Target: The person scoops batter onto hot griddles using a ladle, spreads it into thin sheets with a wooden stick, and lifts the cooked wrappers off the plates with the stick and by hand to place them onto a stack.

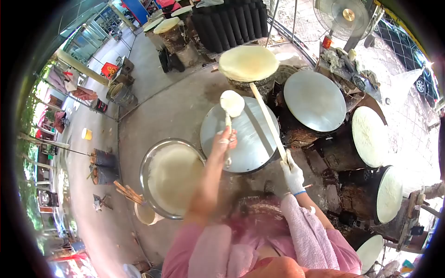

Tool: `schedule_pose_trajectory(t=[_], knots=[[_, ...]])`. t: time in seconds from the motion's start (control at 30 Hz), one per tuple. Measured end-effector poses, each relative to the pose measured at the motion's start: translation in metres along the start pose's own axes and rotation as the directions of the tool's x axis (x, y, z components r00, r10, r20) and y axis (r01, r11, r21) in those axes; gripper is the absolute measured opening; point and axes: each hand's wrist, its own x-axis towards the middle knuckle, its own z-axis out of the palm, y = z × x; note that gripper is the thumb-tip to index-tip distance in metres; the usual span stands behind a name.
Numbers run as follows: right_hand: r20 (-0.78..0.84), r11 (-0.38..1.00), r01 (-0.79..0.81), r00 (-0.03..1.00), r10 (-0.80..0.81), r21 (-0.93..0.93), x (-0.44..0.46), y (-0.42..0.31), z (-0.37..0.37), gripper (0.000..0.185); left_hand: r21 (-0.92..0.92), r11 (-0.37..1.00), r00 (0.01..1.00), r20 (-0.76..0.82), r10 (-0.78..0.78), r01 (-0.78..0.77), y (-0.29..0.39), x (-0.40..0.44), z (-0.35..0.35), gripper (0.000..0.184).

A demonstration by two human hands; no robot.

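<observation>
My bare left hand (224, 142) is closed round the handle of a ladle (232, 103), whose bowl is coated with pale batter. The ladle is over a round grey griddle (238, 150) with no batter layer on it. My right hand (293, 172), in a white glove, grips a long wooden stick (269, 120). The stick's far end reaches the edge of a stack of round pale sheets (249, 63) beyond the griddle. Left of the griddle, a wide metal bowl (172, 178) holds pale batter.
Another bare griddle (314, 100) stands at the right, with batter-covered griddles (369, 136) (390, 194) beyond it. A fan (347, 15) is at the top right. A small pot with wooden sticks (147, 213) sits left of the bowl. Black rolls (230, 25) stand at the back.
</observation>
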Motion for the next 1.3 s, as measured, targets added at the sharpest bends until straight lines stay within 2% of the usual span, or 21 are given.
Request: schedule_pose_trajectory(t=[0.13,0.2,0.23,0.27,0.37,0.43,0.47,0.5,0.63,0.67,0.7,0.77,0.8,0.87,0.93,0.97,1.0,1.1,1.17,1.23,1.3], knots=[[0.097,0.918,-0.019,0.993,0.063,-0.397,0.045,0.003,0.005,0.06,0.335,0.941,0.972,-0.202,0.122,-0.048,-0.083,0.061,0.033,0.04],[0.152,0.877,-0.053,0.978,0.143,-0.478,0.056,0.022,0.01,0.06,0.851,0.517,0.881,-0.174,0.44,-0.09,-0.099,0.063,0.033,0.039],[0.176,0.853,-0.065,0.968,0.18,-0.518,0.06,0.025,0.011,0.061,0.978,0.202,0.821,-0.074,0.566,-0.052,-0.103,0.063,0.032,0.039],[0.177,0.868,-0.063,0.969,0.171,-0.493,0.06,0.028,0.009,0.06,0.989,0.144,0.821,-0.114,0.56,0.039,-0.103,0.061,0.025,0.041],[0.181,0.955,-0.117,0.969,0.171,-0.273,0.063,0.025,0.01,0.056,0.943,0.301,0.824,-0.282,0.491,0.143,-0.073,0.036,0.017,0.038],[0.13,0.974,-0.106,0.988,0.081,0.202,0.063,0.021,0.037,0.048,0.966,0.255,0.674,-0.216,0.706,0.042,-0.071,0.025,-0.01,0.038],[0.414,0.737,-0.55,0.821,0.392,0.392,0.066,0.008,0.038,0.044,0.975,0.222,0.581,-0.176,0.795,-0.009,-0.069,0.018,-0.026,0.038],[0.557,0.628,-0.671,0.718,0.417,0.395,0.069,-0.014,0.032,0.045,0.961,0.276,0.542,-0.216,0.812,-0.03,-0.062,0.01,-0.038,0.036],[0.19,0.946,-0.322,0.931,0.311,0.03,0.063,-0.042,0.017,0.048,0.93,0.342,0.469,-0.245,0.849,-0.133,-0.008,-0.041,-0.049,0.032],[0.175,0.912,-0.391,0.913,0.368,0.122,0.064,-0.022,0.022,0.048,0.935,0.317,0.471,-0.21,0.856,-0.16,0.001,-0.052,-0.052,0.032],[0.157,0.811,-0.369,0.929,0.335,0.454,0.064,0.006,0.041,0.046,0.906,0.383,0.538,-0.234,0.81,-0.182,0.0,-0.056,-0.063,0.03],[0.354,0.789,-0.58,0.794,0.494,0.201,0.064,-0.027,0.036,0.045,0.838,0.504,0.671,-0.252,0.697,-0.21,-0.007,-0.065,-0.086,0.025],[0.426,0.738,-0.569,0.805,0.412,0.362,0.061,-0.019,0.057,0.041,0.503,0.855,0.766,-0.496,0.409,-0.131,-0.006,-0.076,-0.073,0.018],[0.429,0.82,-0.537,0.8,0.42,0.197,0.065,-0.026,0.07,0.043,0.39,0.918,0.832,-0.485,0.269,-0.069,-0.007,-0.091,-0.075,0.015],[0.306,0.944,-0.329,0.901,0.307,0.023,0.066,-0.036,0.057,0.045,0.388,0.922,0.868,-0.456,0.197,-0.005,-0.021,-0.102,-0.097,0.014],[0.212,0.98,-0.199,0.957,0.197,-0.01,0.066,-0.04,0.041,0.047,0.488,0.868,0.87,-0.384,0.311,-0.095,-0.032,-0.108,-0.114,0.014],[0.153,0.969,-0.236,0.957,0.246,-0.078,0.072,-0.036,0.032,0.044,0.578,0.795,0.858,-0.301,0.416,-0.183,-0.04,-0.113,-0.129,0.015],[0.305,0.907,-0.376,0.901,0.31,0.189,0.077,-0.017,0.047,0.041,0.499,0.818,0.874,-0.214,0.436,-0.286,-0.009,-0.137,-0.12,0.026],[0.489,0.814,-0.546,0.775,0.4,0.198,0.082,-0.03,0.073,0.043,-0.178,0.962,0.949,-0.274,0.154,-0.208,0.053,-0.155,-0.07,0.032],[0.52,0.815,-0.5,0.799,0.302,0.294,0.081,-0.063,0.077,0.037,-0.138,0.961,0.955,-0.21,0.209,-0.241,0.092,-0.172,-0.04,0.04],[0.466,0.953,-0.281,0.832,0.3,-0.112,0.098,-0.075,0.045,0.036,-0.17,0.921,0.932,-0.154,0.327,-0.351,0.112,-0.189,-0.009,0.04]])
